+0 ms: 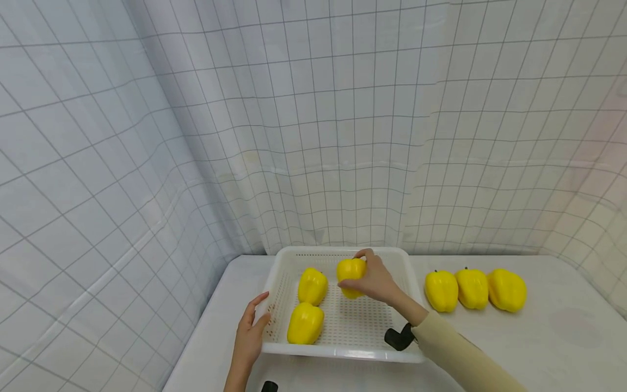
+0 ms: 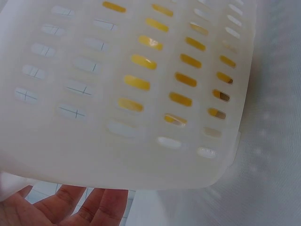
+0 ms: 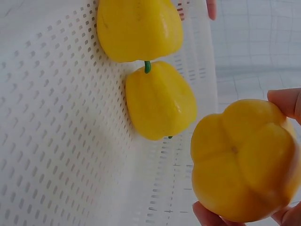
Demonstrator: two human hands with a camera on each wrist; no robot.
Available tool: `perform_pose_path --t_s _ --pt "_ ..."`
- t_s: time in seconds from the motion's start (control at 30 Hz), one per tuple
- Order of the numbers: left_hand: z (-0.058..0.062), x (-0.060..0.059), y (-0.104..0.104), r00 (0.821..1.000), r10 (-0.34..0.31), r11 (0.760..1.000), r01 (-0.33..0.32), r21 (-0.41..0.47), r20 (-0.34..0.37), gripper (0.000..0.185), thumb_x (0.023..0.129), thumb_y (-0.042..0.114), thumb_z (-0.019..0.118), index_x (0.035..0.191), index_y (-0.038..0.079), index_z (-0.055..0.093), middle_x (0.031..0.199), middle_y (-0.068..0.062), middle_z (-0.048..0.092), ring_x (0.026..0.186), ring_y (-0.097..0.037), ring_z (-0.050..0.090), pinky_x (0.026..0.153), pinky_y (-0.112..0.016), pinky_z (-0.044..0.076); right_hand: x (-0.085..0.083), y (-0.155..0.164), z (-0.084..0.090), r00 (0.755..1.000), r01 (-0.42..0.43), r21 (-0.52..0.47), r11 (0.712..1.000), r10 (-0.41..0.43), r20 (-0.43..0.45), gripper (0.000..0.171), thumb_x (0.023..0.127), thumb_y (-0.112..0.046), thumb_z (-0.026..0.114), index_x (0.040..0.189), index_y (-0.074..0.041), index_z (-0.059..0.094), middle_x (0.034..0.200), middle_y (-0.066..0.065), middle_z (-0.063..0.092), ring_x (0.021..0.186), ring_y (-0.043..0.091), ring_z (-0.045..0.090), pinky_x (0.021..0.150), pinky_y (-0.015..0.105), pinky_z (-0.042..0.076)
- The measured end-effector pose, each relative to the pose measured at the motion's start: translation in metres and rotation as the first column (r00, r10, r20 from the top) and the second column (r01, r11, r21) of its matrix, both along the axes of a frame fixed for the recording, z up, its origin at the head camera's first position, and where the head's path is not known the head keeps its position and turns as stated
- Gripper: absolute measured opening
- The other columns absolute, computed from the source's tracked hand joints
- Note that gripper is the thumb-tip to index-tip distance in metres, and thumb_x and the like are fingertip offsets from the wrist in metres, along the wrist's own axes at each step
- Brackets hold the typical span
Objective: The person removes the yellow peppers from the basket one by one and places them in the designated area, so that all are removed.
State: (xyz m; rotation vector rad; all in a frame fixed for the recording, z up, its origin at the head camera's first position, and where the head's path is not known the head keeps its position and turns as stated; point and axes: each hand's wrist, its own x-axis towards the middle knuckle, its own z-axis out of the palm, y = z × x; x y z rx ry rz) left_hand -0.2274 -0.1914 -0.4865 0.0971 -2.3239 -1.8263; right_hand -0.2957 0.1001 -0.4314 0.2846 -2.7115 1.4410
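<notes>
My right hand holds a yellow bell pepper above the white basket, thumb on one side and fingers on the other. The right wrist view shows the lobed bottom of this pepper facing the camera. My left hand is at the basket's left rim, fingers loosely spread and thumb tip over the edge. In the left wrist view its fingers show beside the basket wall. Two more yellow peppers lie inside at the left, one farther back and one nearer.
Three yellow peppers stand in a row on the white table right of the basket: a left one, a middle one and a right one. A black wrist device shows below the right forearm. Gridded white curtains hang behind and at the sides.
</notes>
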Motion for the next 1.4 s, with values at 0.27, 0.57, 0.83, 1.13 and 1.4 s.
perform_pose_path --t_s 0.27,0.57,0.83,1.13,1.4 --pt "0.001 0.001 0.0 1.0 -0.011 1.0 0.011 0.011 0.006 0.044 0.095 0.003 0.048 0.138 0.013 0.048 0.142 -0.016 0.042 0.117 -0.031 0.048 0.091 -0.042 0.043 0.006 0.007 0.01 1.0 0.015 -0.041 0.999 -0.015 -0.005 0.074 0.067 -0.036 0.082 0.123 -0.009 0.042 0.108 0.014 0.047 0.086 0.025 0.054 0.068 0.035 0.051" --pt "0.003 0.004 0.001 1.0 -0.013 1.0 0.013 -0.001 -0.023 0.045 0.095 0.002 0.048 0.139 0.009 0.046 0.144 -0.018 0.039 0.126 -0.035 0.04 0.099 -0.05 0.035 0.017 0.019 0.019 0.999 0.005 -0.053 0.999 -0.007 -0.045 0.071 0.069 -0.035 0.082 0.124 -0.014 0.042 0.112 0.015 0.045 0.087 0.026 0.053 0.07 0.036 0.05" --pt "0.004 0.003 0.001 1.0 0.0 1.0 0.0 0.0 -0.016 0.044 0.094 0.001 0.049 0.137 0.009 0.048 0.144 -0.018 0.039 0.129 -0.035 0.037 0.102 -0.055 0.029 0.024 0.032 0.024 0.997 -0.001 -0.121 0.993 -0.008 -0.073 0.072 0.07 -0.032 0.082 0.125 -0.012 0.04 0.114 0.017 0.044 0.088 0.027 0.053 0.07 0.035 0.05" --pt "0.004 0.003 0.002 1.0 0.0 1.0 0.0 -0.007 -0.008 0.045 0.094 0.002 0.049 0.138 0.01 0.047 0.143 -0.018 0.04 0.124 -0.034 0.042 0.097 -0.05 0.036 0.035 0.048 0.025 0.995 0.026 -0.172 0.985 -0.042 -0.095 0.072 0.073 -0.028 0.082 0.127 -0.012 0.037 0.12 0.016 0.043 0.091 0.029 0.053 0.072 0.037 0.051" --pt "0.0 0.0 0.001 1.0 0.006 1.0 -0.006 0.009 0.009 0.046 0.093 0.001 0.049 0.137 0.012 0.049 0.142 -0.016 0.042 0.121 -0.031 0.045 0.095 -0.047 0.039 0.042 0.059 0.024 0.988 0.08 -0.143 0.987 -0.097 -0.119 0.075 0.074 -0.031 0.081 0.131 -0.011 0.035 0.124 0.017 0.038 0.097 0.032 0.05 0.077 0.04 0.05"
